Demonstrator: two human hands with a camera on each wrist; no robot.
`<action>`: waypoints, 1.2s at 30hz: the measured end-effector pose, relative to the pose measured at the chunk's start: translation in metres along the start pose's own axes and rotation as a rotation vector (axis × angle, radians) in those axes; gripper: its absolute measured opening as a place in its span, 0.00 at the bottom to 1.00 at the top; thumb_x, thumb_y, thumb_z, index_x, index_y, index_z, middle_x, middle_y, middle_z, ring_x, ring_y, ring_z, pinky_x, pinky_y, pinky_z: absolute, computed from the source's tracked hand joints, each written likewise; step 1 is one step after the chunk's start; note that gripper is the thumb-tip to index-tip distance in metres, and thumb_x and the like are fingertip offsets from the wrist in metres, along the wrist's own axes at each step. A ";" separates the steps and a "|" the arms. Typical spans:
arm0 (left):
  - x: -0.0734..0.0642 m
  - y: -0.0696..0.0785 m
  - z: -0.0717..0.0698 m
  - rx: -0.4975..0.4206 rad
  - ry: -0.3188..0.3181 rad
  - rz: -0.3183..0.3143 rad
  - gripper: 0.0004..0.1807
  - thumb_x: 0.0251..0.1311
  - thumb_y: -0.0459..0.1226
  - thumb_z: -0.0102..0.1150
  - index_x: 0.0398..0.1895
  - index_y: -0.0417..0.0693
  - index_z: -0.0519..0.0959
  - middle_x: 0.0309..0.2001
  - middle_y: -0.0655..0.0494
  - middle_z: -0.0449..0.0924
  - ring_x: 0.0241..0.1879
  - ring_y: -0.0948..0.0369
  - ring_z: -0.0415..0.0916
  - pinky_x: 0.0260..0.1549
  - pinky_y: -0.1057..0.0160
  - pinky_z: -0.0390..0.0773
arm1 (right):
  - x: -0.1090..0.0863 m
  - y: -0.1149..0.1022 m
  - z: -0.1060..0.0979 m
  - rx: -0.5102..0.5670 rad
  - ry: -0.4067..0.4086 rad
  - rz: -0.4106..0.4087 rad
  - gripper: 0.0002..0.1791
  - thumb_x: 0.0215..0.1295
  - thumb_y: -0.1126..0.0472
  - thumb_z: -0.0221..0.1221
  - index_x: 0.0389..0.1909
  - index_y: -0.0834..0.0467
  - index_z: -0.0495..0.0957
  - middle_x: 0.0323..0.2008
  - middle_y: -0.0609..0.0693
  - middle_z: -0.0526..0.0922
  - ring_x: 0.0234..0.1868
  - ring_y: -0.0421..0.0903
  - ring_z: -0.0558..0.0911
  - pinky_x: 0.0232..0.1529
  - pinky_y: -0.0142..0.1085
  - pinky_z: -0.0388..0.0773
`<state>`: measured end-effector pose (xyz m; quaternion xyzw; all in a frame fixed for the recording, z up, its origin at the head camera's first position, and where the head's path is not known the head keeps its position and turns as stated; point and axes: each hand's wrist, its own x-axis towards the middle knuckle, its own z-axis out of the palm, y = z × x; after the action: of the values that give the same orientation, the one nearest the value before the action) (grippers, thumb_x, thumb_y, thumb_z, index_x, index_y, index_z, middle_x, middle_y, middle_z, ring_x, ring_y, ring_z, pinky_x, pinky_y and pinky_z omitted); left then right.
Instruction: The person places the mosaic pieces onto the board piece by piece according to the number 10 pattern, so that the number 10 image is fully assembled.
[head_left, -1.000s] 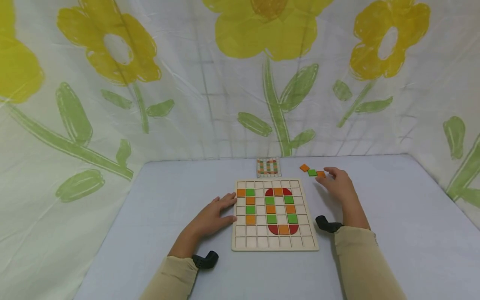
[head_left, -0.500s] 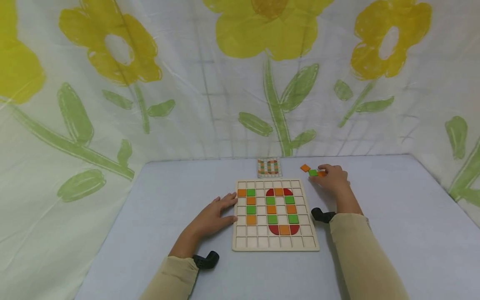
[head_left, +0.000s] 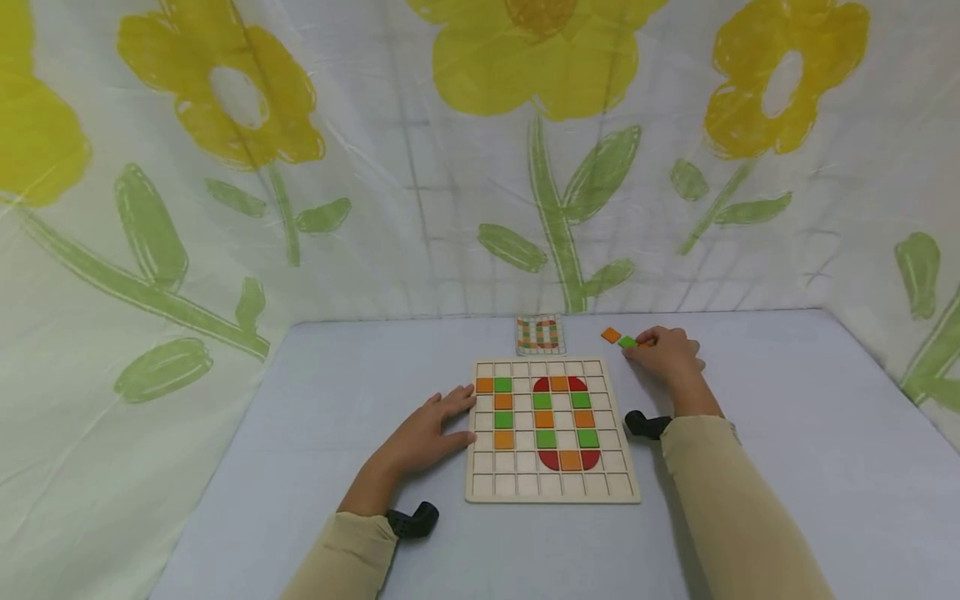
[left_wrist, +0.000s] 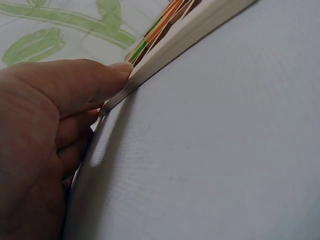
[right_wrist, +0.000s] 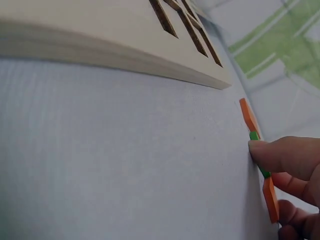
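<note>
A pale wooden grid board (head_left: pixel 517 485) lies flat, with orange and green square tiles and red curved corner pieces set in its cells. My left hand (head_left: pixel 420 435) rests at the board's left edge, fingers extended; its thumb (left_wrist: pixel 112 80) touches the rim in the left wrist view. Beyond the board's far right corner, my right hand (head_left: pixel 670 357) pinches a small green square tile (right_wrist: pixel 254 136) between thumb and finger. One orange tile (head_left: pixel 611 335) lies just left of the green one. A second orange tile (right_wrist: pixel 270 200) sits under the fingers, partly hidden in the head view.
A small printed card (head_left: pixel 540 335) showing a similar tile pattern lies behind the board. The white-covered table (head_left: pixel 352 358) ends at a hanging cloth (head_left: pixel 375 250) painted with yellow flowers. Each wrist wears a black camera mount (head_left: pixel 414 521).
My right hand has moved left, from the right-hand orange tile to the green tile, and its thumb and finger have closed on it. The left hand stays at the board's edge.
</note>
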<state>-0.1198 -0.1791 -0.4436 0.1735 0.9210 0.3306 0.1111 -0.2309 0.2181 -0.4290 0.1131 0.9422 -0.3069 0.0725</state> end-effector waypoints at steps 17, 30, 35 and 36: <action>0.001 -0.003 -0.001 0.000 0.002 0.020 0.34 0.63 0.47 0.63 0.72 0.51 0.67 0.76 0.63 0.55 0.77 0.59 0.51 0.77 0.50 0.46 | -0.033 0.011 -0.003 0.199 -0.068 0.023 0.29 0.64 0.43 0.60 0.54 0.64 0.77 0.53 0.62 0.77 0.49 0.54 0.74 0.47 0.43 0.74; 0.002 0.001 0.000 -0.005 -0.006 -0.005 0.34 0.63 0.47 0.63 0.72 0.53 0.67 0.76 0.66 0.55 0.77 0.61 0.50 0.77 0.51 0.46 | -0.050 -0.017 -0.011 0.100 -0.101 -0.174 0.26 0.63 0.45 0.62 0.53 0.61 0.77 0.52 0.61 0.73 0.47 0.55 0.71 0.41 0.42 0.73; 0.001 0.000 0.000 -0.013 -0.001 -0.008 0.34 0.63 0.47 0.63 0.72 0.53 0.67 0.76 0.66 0.55 0.76 0.61 0.50 0.77 0.51 0.46 | -0.074 -0.055 -0.001 0.006 -0.224 -0.479 0.16 0.59 0.52 0.66 0.44 0.57 0.81 0.38 0.54 0.74 0.39 0.50 0.70 0.34 0.39 0.69; 0.001 0.000 0.000 -0.017 -0.001 -0.007 0.34 0.63 0.47 0.63 0.72 0.53 0.67 0.76 0.66 0.55 0.76 0.61 0.50 0.77 0.51 0.46 | -0.080 -0.064 0.003 -0.006 -0.256 -0.523 0.15 0.58 0.53 0.67 0.42 0.57 0.81 0.37 0.52 0.75 0.38 0.49 0.70 0.34 0.38 0.70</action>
<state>-0.1208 -0.1790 -0.4441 0.1696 0.9187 0.3379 0.1139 -0.1702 0.1526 -0.3787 -0.1735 0.9235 -0.3242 0.1095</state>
